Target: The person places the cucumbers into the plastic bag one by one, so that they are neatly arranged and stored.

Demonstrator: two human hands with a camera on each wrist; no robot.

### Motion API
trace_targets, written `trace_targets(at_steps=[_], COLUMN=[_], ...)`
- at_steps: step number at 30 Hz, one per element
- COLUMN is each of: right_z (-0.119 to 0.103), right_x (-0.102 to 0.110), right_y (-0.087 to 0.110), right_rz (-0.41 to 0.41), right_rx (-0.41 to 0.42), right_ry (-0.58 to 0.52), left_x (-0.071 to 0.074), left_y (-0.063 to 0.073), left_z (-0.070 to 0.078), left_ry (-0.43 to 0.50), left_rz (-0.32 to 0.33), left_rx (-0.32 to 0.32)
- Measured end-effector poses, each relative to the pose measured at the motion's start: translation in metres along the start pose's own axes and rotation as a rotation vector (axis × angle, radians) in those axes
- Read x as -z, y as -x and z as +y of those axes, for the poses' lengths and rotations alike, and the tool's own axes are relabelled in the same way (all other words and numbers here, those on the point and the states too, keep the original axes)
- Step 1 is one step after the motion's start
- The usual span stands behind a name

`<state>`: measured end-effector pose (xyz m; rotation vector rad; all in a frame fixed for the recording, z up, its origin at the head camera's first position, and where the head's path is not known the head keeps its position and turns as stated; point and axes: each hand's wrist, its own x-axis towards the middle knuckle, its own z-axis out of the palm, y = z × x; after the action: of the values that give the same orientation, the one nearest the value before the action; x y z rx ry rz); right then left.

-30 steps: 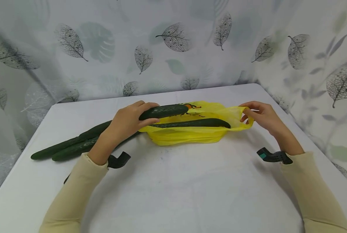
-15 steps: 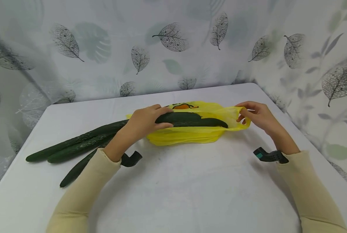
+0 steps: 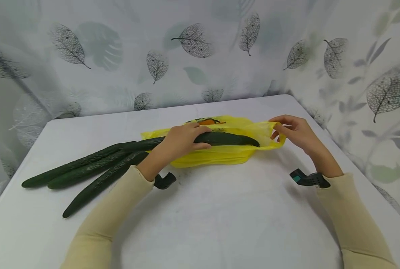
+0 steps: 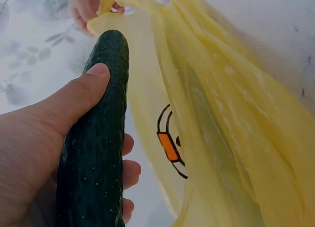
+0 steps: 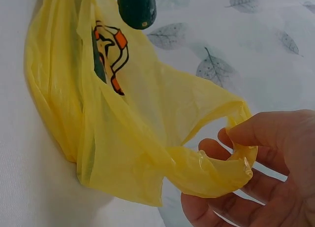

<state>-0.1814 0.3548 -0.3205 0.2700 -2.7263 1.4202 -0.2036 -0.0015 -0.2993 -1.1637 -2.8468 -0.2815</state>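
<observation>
My left hand [image 3: 184, 140] grips a dark green cucumber [image 4: 93, 153], thumb on top and fingers curled round its other side. The cucumber's front part lies over the open mouth of a yellow plastic bag [image 3: 206, 160]. Another cucumber [image 5: 100, 59] shows inside the bag in the right wrist view, mostly hidden by the film. At the bag's right end, my right hand [image 3: 295, 132] holds its looped handle [image 5: 211, 173] between thumb and fingers, pulling that side out. An orange and black print [image 4: 168, 145] marks the bag's far side.
Several more cucumbers [image 3: 102, 181] lie fanned out on the white table [image 3: 220, 209] to the left, partly behind my left forearm. A curtain [image 3: 193, 74] with a leaf pattern hangs behind the table and along its right side.
My left hand has moved right, bringing the held cucumber from above the bag's left end down along its mouth. My right hand keeps its hold on the handle, nearly still.
</observation>
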Motion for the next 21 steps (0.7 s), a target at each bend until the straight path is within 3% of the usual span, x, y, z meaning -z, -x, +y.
trace_targets(at_steps=[21], right_z=[-0.001], right_x=[0.002], right_y=[0.002], right_rz=[-0.014], right_rx=[0.034], right_ry=[-0.003], left_x=[-0.020], left_y=[-0.043], left_z=[0.016], left_ry=[-0.007], left_rz=[-0.094], left_rx=[-0.019])
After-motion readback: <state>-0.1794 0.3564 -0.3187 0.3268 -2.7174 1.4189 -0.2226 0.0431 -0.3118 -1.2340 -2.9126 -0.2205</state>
